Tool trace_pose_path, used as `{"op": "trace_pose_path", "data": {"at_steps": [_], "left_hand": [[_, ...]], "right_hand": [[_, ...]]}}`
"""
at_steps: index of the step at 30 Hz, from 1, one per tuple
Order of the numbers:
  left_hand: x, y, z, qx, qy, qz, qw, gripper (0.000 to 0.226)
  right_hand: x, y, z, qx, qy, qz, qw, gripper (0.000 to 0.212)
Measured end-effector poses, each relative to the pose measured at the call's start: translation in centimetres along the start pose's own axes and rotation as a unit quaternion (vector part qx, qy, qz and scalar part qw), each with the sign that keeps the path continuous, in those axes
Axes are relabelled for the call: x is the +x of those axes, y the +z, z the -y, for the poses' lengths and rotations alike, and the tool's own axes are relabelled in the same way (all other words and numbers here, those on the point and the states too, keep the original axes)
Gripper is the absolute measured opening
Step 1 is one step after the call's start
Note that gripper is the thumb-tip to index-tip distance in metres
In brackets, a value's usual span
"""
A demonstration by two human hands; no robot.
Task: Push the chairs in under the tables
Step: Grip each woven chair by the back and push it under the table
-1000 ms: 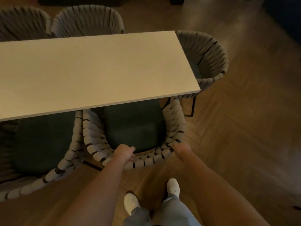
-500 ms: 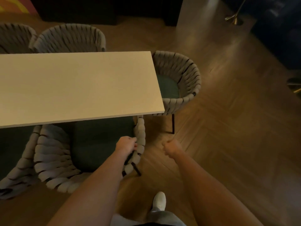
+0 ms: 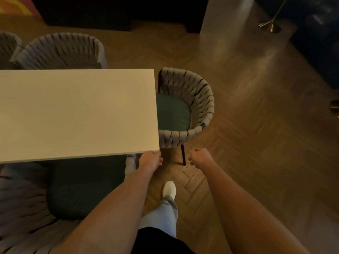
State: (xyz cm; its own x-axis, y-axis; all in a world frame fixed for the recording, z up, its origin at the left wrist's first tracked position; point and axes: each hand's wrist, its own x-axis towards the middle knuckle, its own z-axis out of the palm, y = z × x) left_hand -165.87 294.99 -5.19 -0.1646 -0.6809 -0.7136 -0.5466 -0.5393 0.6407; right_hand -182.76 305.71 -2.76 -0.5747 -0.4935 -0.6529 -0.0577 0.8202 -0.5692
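Bare forearms, no sleeves; light grey trousers (image 3: 161, 215), white shoe (image 3: 169, 188), black top (lower edge only) (image 3: 157, 241).

One head-worn view looks steeply down and forward, close above the pale rectangular bench (image 3: 73, 114) corner and herringbone wooden floor (image 3: 256, 143).
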Motion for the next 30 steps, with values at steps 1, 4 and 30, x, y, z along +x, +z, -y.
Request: {"op": "trace_pose_path", "data": {"at_steps": [1,4,30], "left_hand": [[1.3,1.0,-1.1,-0.011,-0.005,-0.008,1.0,0.021],[4.9,3.8,-4.7,-0.028,-0.038,-0.016,0.999,0.023],[20.3,17.6,-22.9,-0.293,-0.19,-0.199,0.916,0.025]], "right_hand": [[1.6,-1.0,0.8,-0.005,-0.005,0.0,1.0,0.02],[6.8,-4.2,3.4,-0.034,-0.017,0.0,0.999,0.018],[40.0,-19.2,22.2,-0.139,-0.051,0.194,0.97,0.022]]}}
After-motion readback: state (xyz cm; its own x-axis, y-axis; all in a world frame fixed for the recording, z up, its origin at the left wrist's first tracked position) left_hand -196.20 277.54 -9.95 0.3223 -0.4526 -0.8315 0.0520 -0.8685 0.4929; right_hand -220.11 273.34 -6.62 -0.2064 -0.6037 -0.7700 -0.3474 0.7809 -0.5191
